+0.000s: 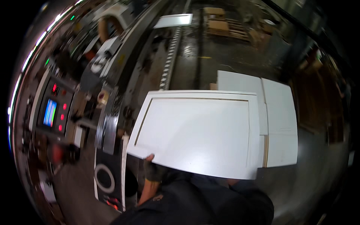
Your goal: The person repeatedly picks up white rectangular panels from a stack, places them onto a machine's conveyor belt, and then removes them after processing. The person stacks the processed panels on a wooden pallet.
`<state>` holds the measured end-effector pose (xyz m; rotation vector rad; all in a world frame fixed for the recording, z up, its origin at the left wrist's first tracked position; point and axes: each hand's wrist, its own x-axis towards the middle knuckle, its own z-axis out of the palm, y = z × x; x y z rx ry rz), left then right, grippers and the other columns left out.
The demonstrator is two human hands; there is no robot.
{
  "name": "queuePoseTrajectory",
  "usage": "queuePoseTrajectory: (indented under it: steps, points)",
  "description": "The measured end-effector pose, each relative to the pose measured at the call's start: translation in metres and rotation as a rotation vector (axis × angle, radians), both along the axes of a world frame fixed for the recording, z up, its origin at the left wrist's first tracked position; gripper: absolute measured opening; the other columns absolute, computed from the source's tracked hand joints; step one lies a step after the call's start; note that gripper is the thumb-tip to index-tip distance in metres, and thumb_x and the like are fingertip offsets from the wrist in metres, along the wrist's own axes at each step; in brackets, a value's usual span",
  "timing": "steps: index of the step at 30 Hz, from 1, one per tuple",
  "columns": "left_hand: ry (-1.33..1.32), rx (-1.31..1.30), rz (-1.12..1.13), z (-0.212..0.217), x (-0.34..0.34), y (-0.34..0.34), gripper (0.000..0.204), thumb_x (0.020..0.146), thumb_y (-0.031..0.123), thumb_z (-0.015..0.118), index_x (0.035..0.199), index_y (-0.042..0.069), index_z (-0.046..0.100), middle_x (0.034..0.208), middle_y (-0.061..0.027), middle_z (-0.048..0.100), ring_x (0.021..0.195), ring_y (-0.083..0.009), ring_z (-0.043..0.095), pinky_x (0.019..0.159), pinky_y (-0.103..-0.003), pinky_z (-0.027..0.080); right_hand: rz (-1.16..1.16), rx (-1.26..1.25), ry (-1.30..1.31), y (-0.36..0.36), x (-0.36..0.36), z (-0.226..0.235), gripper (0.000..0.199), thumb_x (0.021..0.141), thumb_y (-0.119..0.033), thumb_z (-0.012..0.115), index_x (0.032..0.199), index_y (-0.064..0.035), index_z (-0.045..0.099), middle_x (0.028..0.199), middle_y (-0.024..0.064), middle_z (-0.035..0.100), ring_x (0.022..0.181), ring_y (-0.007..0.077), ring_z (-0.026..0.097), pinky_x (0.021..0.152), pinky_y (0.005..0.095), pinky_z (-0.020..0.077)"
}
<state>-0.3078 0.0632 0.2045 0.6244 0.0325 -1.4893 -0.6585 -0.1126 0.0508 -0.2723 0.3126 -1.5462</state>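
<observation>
A large white panel with a rectangular groove near its border spans the middle of the view, in front of my body. My left hand, in a dark glove with bare fingertips, grips its near edge toward the left corner. The thumb shows at that edge; the other fingers are hidden underneath. Of my right arm, only a bit of skin shows below the panel's near right edge, and the right hand itself is hidden behind the panel.
More white panels lie to the right, partly behind the held one. A long machine with a roller track runs away on the left, a white panel at its far end. A lit control box stands far left. Cardboard boxes sit at the back.
</observation>
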Motion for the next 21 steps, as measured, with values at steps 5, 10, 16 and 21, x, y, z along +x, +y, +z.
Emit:
queuePoseTrajectory:
  steps: [5,10,16,21]
  points:
    - [-0.088,-0.057,0.204,-0.054,0.066,-0.002,0.059,0.077,0.018,0.066,0.130,0.000,0.048,0.126,-0.0132,0.058,0.119,-0.0326,0.053,0.105,-0.046,0.040,0.212,0.099,0.243,0.025,0.030,0.075,0.073,0.093,-0.066,0.040,0.136,-0.0073,0.047,0.125,0.0114,0.058,0.113,0.0267,0.057,0.094,0.0417,0.0479]
    - [0.064,-0.037,0.116,-0.122,0.127,0.016,0.065,0.075,0.018,0.069,0.134,0.004,0.045,0.127,-0.0132,0.057,0.118,-0.0333,0.053,0.105,-0.048,0.041,0.493,0.340,0.593,0.021,0.080,0.120,0.072,0.094,-0.064,0.042,0.135,-0.0057,0.048,0.121,0.0115,0.061,0.108,0.0254,0.061,0.090,0.0399,0.0517]
    - [0.202,-0.058,0.063,-0.158,0.192,0.014,0.071,0.073,0.021,0.072,0.136,0.005,0.044,0.129,-0.0143,0.055,0.121,-0.0344,0.051,0.104,-0.050,0.041,0.486,0.543,0.948,0.012,0.148,0.026,0.075,0.094,-0.061,0.048,0.138,-0.0008,0.046,0.133,0.0087,0.055,0.122,0.0197,0.052,0.107,0.0348,0.0387]
    - [0.146,-0.036,0.231,-0.189,0.240,0.019,0.060,0.084,0.024,0.068,0.136,0.006,0.045,0.133,-0.0139,0.054,0.124,-0.0358,0.049,0.105,-0.054,0.039,0.285,0.578,1.234,0.024,0.190,-0.038,0.080,0.088,-0.066,0.055,0.128,0.0028,0.054,0.118,0.0076,0.059,0.109,0.0203,0.051,0.101,0.0353,0.0375]
